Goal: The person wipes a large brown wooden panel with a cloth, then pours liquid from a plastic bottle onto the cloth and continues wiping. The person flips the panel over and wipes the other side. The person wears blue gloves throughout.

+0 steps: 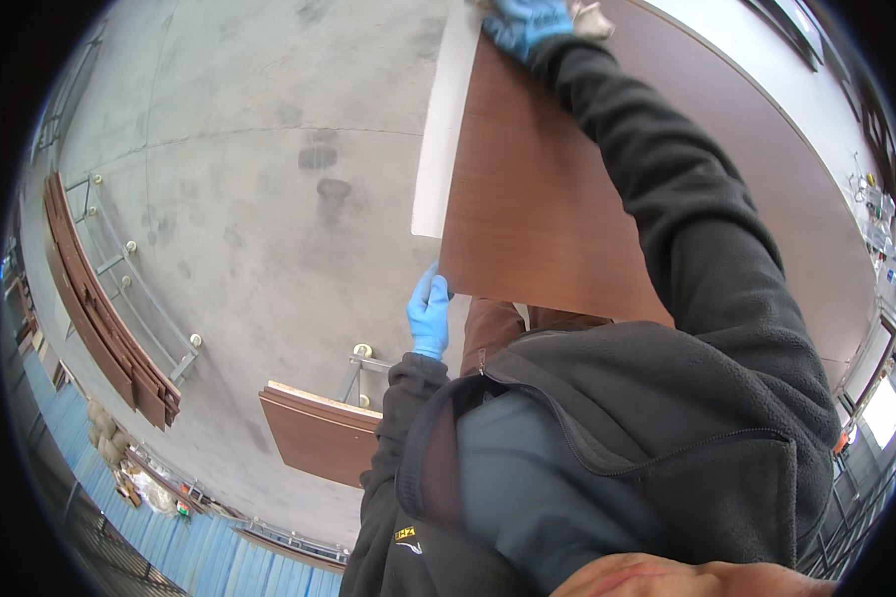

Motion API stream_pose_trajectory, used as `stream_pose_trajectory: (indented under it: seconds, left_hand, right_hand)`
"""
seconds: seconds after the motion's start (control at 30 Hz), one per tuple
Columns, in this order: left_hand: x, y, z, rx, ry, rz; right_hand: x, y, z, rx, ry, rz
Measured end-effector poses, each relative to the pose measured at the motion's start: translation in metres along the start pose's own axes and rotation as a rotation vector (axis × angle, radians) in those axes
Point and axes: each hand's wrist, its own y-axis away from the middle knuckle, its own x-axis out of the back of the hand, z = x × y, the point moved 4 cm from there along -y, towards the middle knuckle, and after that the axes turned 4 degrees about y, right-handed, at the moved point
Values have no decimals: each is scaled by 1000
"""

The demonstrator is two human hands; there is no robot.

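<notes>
A large brown wood-look panel (558, 199) lies flat in front of me. My left hand (429, 313), in a blue glove, is closed at the panel's near left corner, thumb and fingers at its edge. My right arm stretches across the panel to its far left edge. There my right hand (530, 25), also gloved in blue, presses down with a crumpled beige cloth (593, 20) bunched at it. The top of this hand is cut off by the picture's edge. A white strip (442, 139) runs along and beyond the panel's left edge.
Stacked brown panels (110, 308) stand at the left by a wheeled metal frame (191, 353). More brown boards (319, 433) lie on a wheeled rack (353, 368) beside my left arm. Concrete floor (269, 199) stretches between them. Small items (876, 219) line the far right.
</notes>
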Motion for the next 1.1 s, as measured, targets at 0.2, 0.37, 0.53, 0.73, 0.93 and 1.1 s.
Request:
stream_pose_trajectory:
  seconds: [0.2,0.37,0.53,0.73,0.93,1.1]
  left_hand:
    - [6,-3,1,8,-33,-45]
    - [16,-11,9,42,-91,-143]
    - [16,-17,6,54,-106,-161]
    - [18,-16,6,67,-150,-143]
    - [20,1,-12,133,2,-37]
    - [34,20,-28,152,108,110]
  right_hand:
    - [103,179,-134,222,-279,-135]
    - [187,369,-156,281,-445,-257]
    - [256,452,-82,-110,-181,-204]
    - [207,406,-104,-187,-155,-293]
    - [132,244,-188,-288,-251,-265]
    - [109,214,-260,126,-327,-154]
